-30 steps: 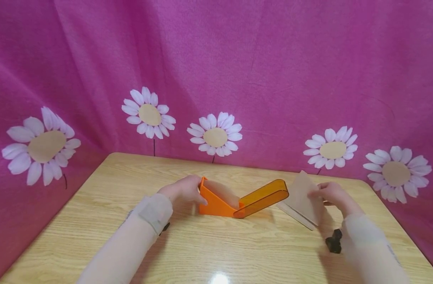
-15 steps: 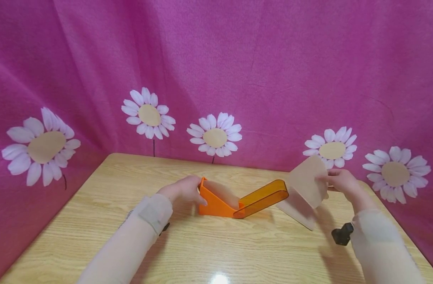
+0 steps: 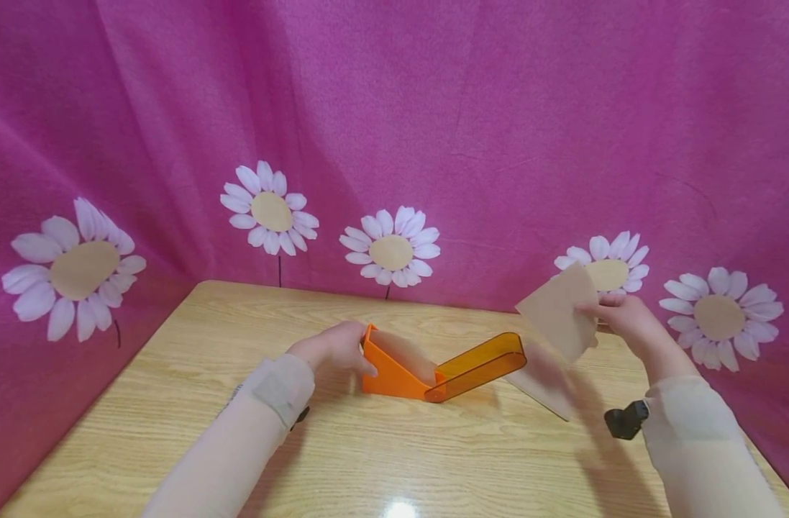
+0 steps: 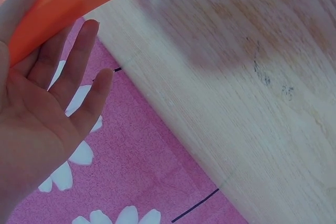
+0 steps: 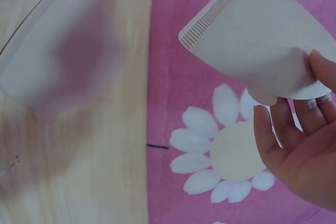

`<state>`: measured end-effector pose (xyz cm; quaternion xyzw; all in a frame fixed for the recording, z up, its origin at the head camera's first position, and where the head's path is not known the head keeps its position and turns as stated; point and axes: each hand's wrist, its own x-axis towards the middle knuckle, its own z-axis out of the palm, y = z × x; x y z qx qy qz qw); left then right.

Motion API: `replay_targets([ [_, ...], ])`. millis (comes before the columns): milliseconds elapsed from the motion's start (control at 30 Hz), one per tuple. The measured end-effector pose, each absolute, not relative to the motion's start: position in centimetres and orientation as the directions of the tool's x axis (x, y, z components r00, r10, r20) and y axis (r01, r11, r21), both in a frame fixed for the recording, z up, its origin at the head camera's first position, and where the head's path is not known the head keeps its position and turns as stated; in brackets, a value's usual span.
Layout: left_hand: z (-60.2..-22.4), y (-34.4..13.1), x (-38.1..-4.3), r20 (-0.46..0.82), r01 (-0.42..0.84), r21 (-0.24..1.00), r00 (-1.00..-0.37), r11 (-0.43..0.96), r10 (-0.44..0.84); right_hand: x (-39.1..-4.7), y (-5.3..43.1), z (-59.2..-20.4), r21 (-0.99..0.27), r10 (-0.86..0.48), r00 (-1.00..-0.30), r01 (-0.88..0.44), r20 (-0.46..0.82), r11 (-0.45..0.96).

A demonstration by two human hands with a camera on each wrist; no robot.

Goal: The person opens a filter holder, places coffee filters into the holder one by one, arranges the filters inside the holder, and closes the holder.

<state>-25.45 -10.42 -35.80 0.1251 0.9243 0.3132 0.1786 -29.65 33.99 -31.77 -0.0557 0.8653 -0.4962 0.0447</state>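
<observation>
My left hand (image 3: 334, 349) holds the back end of an orange filter box (image 3: 390, 375), thumb on the near side. Its amber see-through lid (image 3: 481, 363) is swung out to the right, and brown paper filters (image 3: 403, 351) show inside. To the right and raised over the table, my right hand (image 3: 622, 327) pinches a cone-shaped paper coffee filter (image 3: 558, 311) by its wide edge. The crimped seam of that coffee filter (image 5: 252, 40) shows in the right wrist view. More filter paper (image 3: 544, 383) lies flat on the table just beyond the lid's tip.
The wood-grain table (image 3: 394, 453) has its back edge against a magenta curtain (image 3: 485, 129) printed with large white daisies. A black wrist camera (image 3: 626, 421) hangs beneath the right forearm.
My right hand has lifted the coffee filter off the paper on the table, up and slightly right, and turned it. The amber lid sits a little lower; my left hand has stayed put.
</observation>
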Motion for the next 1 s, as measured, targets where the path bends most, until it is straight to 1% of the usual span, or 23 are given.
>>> replay_targets([
  [33,-35.8,-10.4,-25.5,-0.252,0.120,0.623,-0.905,0.773,0.343,-29.4,33.5,-31.4,-0.849,-0.123,-0.992,-0.045,-0.023,0.527],
  [167,-36.0,-10.5,-25.6,-0.246,0.133,0.620,-0.903,0.773,0.353,-28.9,32.3,-30.3,-0.861,-0.138,-0.990,-0.060,-0.012,0.505],
  [400,-36.2,-10.6,-25.7,-0.204,0.198,0.616,-0.895,0.762,0.397,-28.4,30.5,-28.3,-0.852,-0.172,-0.985,-0.074,-0.019,0.518],
  [700,-36.3,-10.6,-25.8,-0.214,0.185,0.617,-0.896,0.765,0.389,-27.9,29.0,-26.7,-0.837,-0.214,-0.973,-0.183,0.081,0.516],
  [833,-36.3,-10.6,-25.8,-0.212,0.185,0.619,-0.896,0.763,0.390,-27.5,28.2,-26.1,-0.809,-0.206,-0.974,-0.197,0.096,0.553],
  [1000,-36.3,-10.6,-25.8,-0.208,0.185,0.626,-0.896,0.757,0.391,-27.1,27.1,-25.5,-0.772,-0.179,-0.981,-0.172,0.077,0.612],
])
